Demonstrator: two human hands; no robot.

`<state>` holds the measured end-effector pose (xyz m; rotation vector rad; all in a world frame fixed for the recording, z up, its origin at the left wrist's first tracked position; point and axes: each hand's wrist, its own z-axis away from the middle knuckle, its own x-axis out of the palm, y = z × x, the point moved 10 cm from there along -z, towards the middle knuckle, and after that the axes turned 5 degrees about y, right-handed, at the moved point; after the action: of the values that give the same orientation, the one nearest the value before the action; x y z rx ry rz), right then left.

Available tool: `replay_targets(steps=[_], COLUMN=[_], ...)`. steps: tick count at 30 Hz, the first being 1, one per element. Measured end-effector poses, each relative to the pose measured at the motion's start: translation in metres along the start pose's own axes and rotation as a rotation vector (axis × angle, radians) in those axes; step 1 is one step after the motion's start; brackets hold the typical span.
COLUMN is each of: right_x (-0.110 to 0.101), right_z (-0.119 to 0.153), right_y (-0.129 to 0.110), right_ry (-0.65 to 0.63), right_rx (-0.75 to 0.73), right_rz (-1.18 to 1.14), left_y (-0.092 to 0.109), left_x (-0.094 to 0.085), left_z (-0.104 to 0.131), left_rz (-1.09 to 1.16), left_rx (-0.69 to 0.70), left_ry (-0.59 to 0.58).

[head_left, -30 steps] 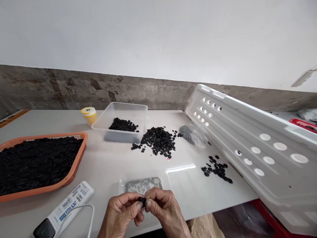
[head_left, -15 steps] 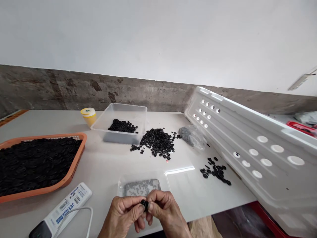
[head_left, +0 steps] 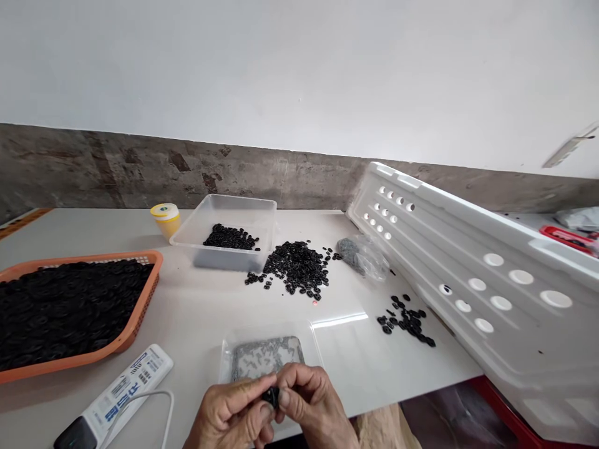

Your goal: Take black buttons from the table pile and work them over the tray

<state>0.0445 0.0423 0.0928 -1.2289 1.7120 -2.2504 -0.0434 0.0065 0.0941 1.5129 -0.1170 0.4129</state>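
Note:
My left hand (head_left: 231,415) and my right hand (head_left: 316,405) meet at the table's front edge, both closed on one small black part (head_left: 271,395) held between thumbs and fingertips. Just beyond them lies a clear shallow tray (head_left: 227,355) with small grey pieces (head_left: 266,354), its near side partly hidden by my hands. A pile of small black parts (head_left: 299,267) is in the middle of the table. Behind it on the left, a clear plastic bin (head_left: 224,259) holds more of them. A smaller group of round black pieces (head_left: 409,321) lies to the right.
An orange basket (head_left: 140,315) full of black pieces stands at left, near a white power strip (head_left: 135,386) with a cable. A yellow-and-white cup (head_left: 166,221) is by the bin. A plastic bag of grey pieces (head_left: 358,255) lies beside a large tilted white panel (head_left: 449,249).
My hands have lowered slightly, and the black part has tilted between my fingers. My left fingers lie straighter over it. The rest of the view has shifted only slightly.

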Motion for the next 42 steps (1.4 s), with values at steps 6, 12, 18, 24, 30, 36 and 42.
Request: replay_targets(steps=[6,12,18,24,30,36,42], right_x=[-0.011,-0.013,-0.012,-0.016,-0.017,-0.024,-0.027], right_z=[0.001,0.002,0.007,0.01,0.013,0.012,0.008], right_y=[0.012,0.021,0.017,0.023,0.033,0.044,0.047], right_ry=[0.056,0.099,0.09,0.128,0.116,0.133,0.118], right_rx=[0.033,0.138,0.135,0.166,0.207,0.232,0.26], right_rz=[-0.033,-0.109,-0.146,-0.151,-0.175,-0.215,-0.206], left_y=[-0.01,-0.02,-0.025,-0.025,-0.021,-0.024,-0.023], left_x=[0.0,0.01,0.013,0.019,0.03,0.035,0.036], left_z=[0.0,0.0,0.001,0.005,0.01,0.009,0.008], left_rz=[0.043,0.048,0.058,-0.041,-0.086,-0.15,-0.148], left_rx=[-0.195,-0.297,-0.315,-0.334,-0.376,-0.412,-0.404], left_ry=[0.08,-0.098,-0.136,-0.185,-0.262,-0.309,-0.328])
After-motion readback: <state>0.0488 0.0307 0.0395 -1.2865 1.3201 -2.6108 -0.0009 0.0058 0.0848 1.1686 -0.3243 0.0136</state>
